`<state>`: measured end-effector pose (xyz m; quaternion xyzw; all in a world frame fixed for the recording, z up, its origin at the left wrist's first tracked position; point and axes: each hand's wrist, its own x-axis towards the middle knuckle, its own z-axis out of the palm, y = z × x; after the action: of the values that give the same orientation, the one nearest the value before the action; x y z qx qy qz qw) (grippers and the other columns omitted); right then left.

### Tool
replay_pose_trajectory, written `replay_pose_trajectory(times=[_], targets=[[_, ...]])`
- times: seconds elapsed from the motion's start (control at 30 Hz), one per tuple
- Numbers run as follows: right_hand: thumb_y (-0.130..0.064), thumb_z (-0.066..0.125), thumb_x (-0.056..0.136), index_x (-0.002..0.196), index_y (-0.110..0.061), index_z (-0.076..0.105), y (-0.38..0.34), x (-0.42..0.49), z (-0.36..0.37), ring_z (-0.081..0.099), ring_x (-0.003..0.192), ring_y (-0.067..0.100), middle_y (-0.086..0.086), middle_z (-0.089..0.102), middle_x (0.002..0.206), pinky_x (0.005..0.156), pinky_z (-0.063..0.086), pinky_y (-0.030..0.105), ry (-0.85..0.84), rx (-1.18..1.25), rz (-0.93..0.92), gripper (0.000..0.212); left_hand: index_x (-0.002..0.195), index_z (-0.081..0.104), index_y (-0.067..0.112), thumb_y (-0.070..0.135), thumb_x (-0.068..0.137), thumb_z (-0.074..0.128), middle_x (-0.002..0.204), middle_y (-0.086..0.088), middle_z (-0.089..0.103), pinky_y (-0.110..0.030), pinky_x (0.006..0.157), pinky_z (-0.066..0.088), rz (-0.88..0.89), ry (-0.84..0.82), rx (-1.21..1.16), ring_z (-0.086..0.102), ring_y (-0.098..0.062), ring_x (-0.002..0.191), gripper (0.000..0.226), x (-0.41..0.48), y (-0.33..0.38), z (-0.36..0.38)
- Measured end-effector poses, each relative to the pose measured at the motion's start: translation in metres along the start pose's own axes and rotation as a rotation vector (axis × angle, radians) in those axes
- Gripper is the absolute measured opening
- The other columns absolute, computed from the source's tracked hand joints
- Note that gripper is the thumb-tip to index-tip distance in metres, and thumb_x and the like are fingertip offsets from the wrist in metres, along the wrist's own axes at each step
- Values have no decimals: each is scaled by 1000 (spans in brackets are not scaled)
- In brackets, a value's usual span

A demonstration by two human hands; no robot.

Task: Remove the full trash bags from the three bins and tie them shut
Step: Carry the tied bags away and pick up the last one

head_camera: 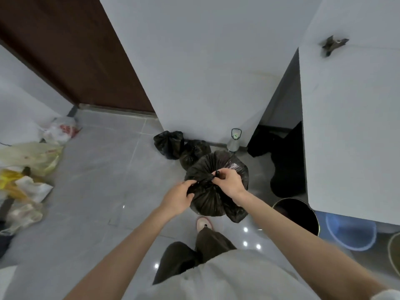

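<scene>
I pinch the bag (213,191) neck between my left hand (178,199) and right hand (227,182), pulling apart to tighten its knot; it hangs below them, over the floor (104,180).

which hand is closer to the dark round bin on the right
Right. The right hand pinches the neck of the black trash bag, just left of the dark bin; the left hand grips the bag farther left, beyond the right hand.
</scene>
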<state>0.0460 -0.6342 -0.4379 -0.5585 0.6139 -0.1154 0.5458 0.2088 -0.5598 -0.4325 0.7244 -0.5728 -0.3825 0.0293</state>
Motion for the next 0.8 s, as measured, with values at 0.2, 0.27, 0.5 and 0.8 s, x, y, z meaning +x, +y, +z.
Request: replay_pose_trajectory(times=[0.2,0.27,0.5,0.8], targets=[[-17,70,82,95,-17,74,5,63,1,65,97,22,5,72,97,91,52,35,178,290,299,13,145,29,19,15,93,51,141,-9,45,-32,105,40,102,-122,24,47,-22,128,57,88,11,-36],[-14,70,82,99,-14,73,15,86,3,66,90,22,9,72,95,88,54,34,241,404,435,18,145,29,20,17,94,50,141,-9,45,-31,104,39,136,-198,72,47,-22,127,55,121,14,-43],[0,65,85,98,-5,66,13,142,10,55,66,19,10,61,79,74,54,29,531,874,698,14,144,33,21,18,95,47,142,-9,43,-30,105,36,251,-453,169,44,-22,129,51,226,22,-61],[2,64,85,136,-11,48,45,239,20,60,104,33,19,60,122,98,45,53,888,1353,849,56,144,34,20,18,97,44,143,-8,44,-18,95,30,184,-636,92,43,-21,131,48,346,22,-36]])
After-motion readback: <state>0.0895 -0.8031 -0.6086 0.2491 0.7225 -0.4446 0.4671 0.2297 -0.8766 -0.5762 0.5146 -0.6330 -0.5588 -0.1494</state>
